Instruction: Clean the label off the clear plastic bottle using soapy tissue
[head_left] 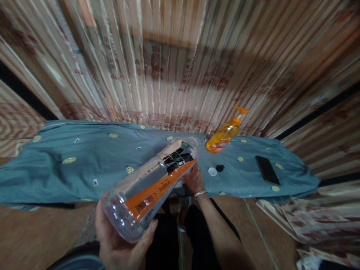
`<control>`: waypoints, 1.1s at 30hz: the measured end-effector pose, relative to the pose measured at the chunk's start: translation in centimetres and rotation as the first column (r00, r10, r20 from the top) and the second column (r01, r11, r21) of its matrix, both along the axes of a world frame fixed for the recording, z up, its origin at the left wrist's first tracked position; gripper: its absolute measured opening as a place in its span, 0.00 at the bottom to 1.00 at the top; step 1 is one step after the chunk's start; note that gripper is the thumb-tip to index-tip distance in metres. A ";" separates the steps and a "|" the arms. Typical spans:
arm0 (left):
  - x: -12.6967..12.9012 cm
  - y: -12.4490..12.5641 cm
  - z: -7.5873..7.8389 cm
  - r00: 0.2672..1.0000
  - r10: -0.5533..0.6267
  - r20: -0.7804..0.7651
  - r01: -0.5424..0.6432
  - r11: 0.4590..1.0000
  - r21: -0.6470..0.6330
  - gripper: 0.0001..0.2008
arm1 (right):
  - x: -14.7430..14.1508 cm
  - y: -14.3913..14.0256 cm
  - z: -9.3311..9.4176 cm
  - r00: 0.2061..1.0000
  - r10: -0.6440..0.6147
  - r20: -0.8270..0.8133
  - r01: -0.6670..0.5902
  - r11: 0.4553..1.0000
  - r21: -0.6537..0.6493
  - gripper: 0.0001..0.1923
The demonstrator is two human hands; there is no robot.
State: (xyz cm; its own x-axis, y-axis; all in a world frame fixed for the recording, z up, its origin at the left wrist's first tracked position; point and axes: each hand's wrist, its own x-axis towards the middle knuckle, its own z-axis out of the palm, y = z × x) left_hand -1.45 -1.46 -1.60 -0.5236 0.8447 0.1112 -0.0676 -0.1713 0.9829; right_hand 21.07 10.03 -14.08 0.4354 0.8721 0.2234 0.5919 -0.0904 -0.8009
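Observation:
My left hand grips the base of a clear plastic bottle with an orange and black label, held tilted with its mouth pointing away toward the cloth. My right hand is closed on the bottle near its neck end, a bracelet on its wrist. A small white cap and a small black object lie on the cloth just right of my right hand.
A blue-grey patterned cloth covers a low surface. An orange pump bottle of liquid lies on it at the back, and a dark phone lies to the right. Stacked wooden boards rise behind; more boards lie at lower right.

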 end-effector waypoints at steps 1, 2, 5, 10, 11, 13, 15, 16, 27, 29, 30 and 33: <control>0.0 -0.1 0.1 1.000 0.006 0.002 -0.006 1.000 -0.001 0.53 | 0.0 0.0 0.1 1.000 -0.001 -0.003 0.001 1.000 -0.002 0.27; 0.0 -0.1 0.1 1.000 0.010 0.005 -0.010 1.000 -0.004 0.54 | -0.1 0.0 0.2 1.000 -0.003 -0.001 0.003 1.000 -0.007 0.27; 0.1 -0.1 0.2 1.000 0.012 0.029 -0.012 1.000 -0.003 0.54 | -0.1 0.0 0.3 1.000 -0.013 0.024 0.014 1.000 -0.028 0.26; 0.2 0.0 -0.1 1.000 0.015 0.008 -0.016 1.000 0.023 0.53 | 0.0 0.0 -0.2 0.998 -0.024 0.060 0.025 0.999 -0.029 0.25; 0.2 0.0 -0.2 1.000 0.018 -0.001 -0.018 0.999 0.030 0.53 | 0.0 0.0 -0.3 0.998 -0.022 0.062 0.023 0.999 -0.025 0.25; 0.1 -0.1 -0.3 1.000 0.012 -0.003 -0.012 0.999 0.035 0.53 | 0.1 0.0 -0.4 0.998 -0.012 0.067 0.014 1.000 -0.018 0.25; 0.0 -0.1 -0.3 1.000 0.001 0.011 -0.002 1.000 0.018 0.54 | 0.1 0.0 -0.5 0.997 -0.006 0.073 0.008 1.000 -0.018 0.25; 0.1 -0.1 -0.3 1.000 0.005 0.019 -0.005 1.000 0.006 0.55 | 0.1 0.0 -0.6 0.997 -0.006 0.076 0.008 1.000 -0.019 0.26; 0.1 -0.1 -0.2 1.000 0.021 -0.018 -0.020 1.000 0.020 0.54 | 0.2 0.0 -0.3 0.996 -0.008 0.088 0.010 1.000 -0.025 0.28; 0.1 0.0 -0.2 1.000 0.024 -0.015 -0.023 1.000 0.021 0.54 | 0.3 0.0 -0.3 0.995 0.005 0.097 -0.002 1.000 -0.024 0.28; 0.1 0.1 -0.2 1.000 0.020 -0.015 -0.019 1.000 0.022 0.54 | 0.3 0.0 -0.3 0.995 0.007 0.102 -0.005 1.000 -0.022 0.27; 0.1 0.1 -0.1 1.000 0.016 -0.011 -0.016 1.000 0.007 0.54 | 0.3 0.0 -0.4 0.995 0.002 0.104 -0.001 1.000 -0.004 0.27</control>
